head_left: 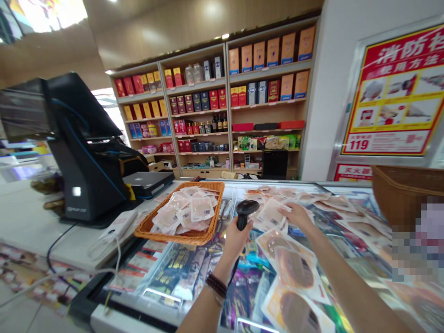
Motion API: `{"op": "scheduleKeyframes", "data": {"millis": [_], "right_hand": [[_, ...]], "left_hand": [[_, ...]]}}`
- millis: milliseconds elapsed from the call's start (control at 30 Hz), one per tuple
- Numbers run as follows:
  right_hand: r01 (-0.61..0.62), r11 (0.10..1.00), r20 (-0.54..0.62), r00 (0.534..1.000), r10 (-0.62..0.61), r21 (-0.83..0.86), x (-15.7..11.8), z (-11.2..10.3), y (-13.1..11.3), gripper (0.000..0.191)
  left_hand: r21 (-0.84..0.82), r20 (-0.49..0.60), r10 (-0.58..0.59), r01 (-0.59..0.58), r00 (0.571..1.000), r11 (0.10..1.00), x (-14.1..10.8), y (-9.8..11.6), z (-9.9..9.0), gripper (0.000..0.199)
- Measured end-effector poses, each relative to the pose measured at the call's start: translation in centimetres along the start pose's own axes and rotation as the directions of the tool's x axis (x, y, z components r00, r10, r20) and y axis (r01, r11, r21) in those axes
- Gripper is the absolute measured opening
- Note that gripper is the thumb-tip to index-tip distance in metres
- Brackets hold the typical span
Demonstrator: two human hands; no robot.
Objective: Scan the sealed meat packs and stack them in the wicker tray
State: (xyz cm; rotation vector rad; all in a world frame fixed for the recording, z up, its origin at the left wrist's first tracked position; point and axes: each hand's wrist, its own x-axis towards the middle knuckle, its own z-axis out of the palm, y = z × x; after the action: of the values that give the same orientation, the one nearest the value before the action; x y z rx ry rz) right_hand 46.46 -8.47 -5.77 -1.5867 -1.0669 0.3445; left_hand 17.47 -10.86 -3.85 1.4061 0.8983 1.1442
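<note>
My left hand (236, 236) is wrapped round the handle of a black barcode scanner (247, 207), its head pointing up and away from me. To the right, my right hand (294, 214) pinches the edge of a flat, clear-and-white packet (272, 212) with a barcode on it. The scanner's head is close beside this packet. More flat packets (294, 268) with round brown contents lie spread over the glass top of the freezer (163, 277). Left of the scanner, an orange wicker basket (145, 231) holds a heap of similar packets (201, 208).
A black checkout terminal (83, 152) stands on the white counter (27, 222) at left, with a flat grey device (149, 182) behind the basket. Loose cables (120, 259) hang over the counter edge. A brown basket (398, 194) stands far right. Stocked shelves (225, 99) line the back wall.
</note>
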Motion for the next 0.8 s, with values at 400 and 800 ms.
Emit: {"op": "scheduleKeyframes", "data": {"millis": [400,800], "right_hand": [[-0.031,0.894,-0.172,0.978,0.119,0.446,-3.3,3.8,-0.6,0.057],[0.019,0.912,-0.185,0.981,0.062,0.409,-3.7,3.9,-1.0,0.069]], "left_hand": [[-0.09,0.055,-0.035,0.04,0.998,0.995,0.2,-0.5,0.3,0.052],[-0.105,0.095,-0.03,0.04,0.995,0.994,-0.3,0.2,0.4,0.054]]}}
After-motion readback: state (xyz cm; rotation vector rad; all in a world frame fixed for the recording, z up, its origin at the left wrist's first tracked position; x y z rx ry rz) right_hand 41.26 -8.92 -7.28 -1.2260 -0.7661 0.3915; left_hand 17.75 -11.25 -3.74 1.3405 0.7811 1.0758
